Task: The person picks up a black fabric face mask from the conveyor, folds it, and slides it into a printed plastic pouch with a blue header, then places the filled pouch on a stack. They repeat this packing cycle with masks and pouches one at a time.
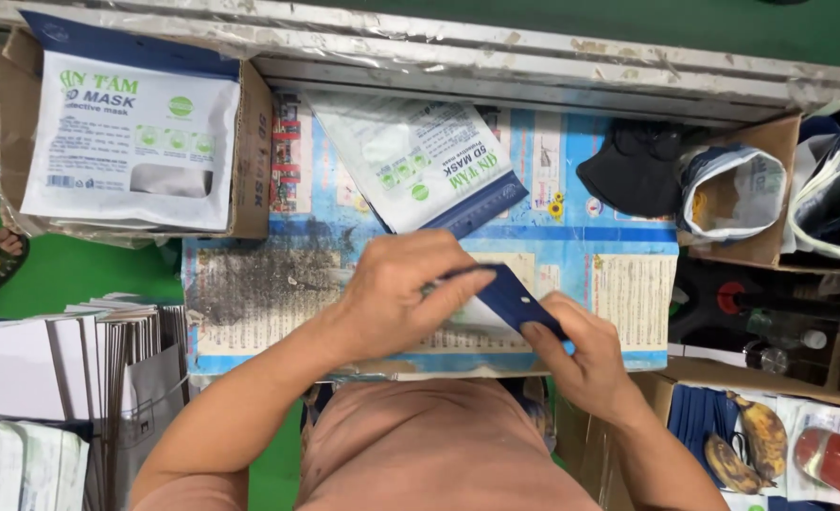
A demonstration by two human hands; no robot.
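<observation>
Far out to the left of our left hand (396,298) stands a row of upright white card sheets (79,355), and up beyond them a cardboard box (250,161) holds a stack of white mask pouches (131,142) with green print.

Our left hand lies palm down on the paper-covered worktop (250,284), fingers curled over the near end of a dark blue pouch strip (505,295), thumb and fingertips pinching it shut. Just above that hand, almost touching its knuckles, lies another white pouch (415,161), turned at an angle, with a blue band along its lower edge.

The blue strip runs slantwise between our two hands. Our right hand (581,355) grips its lower right end, thumb pressed on top and the fingers folded beneath; how far they wrap we cannot tell.

Up and to the right of our right hand sits a black mask (633,166), then a rolled white and blue bundle (732,194) inside a brown box (770,142). Low to the right of that hand lie two browned bananas (746,445) beside a red object (836,459).
</observation>
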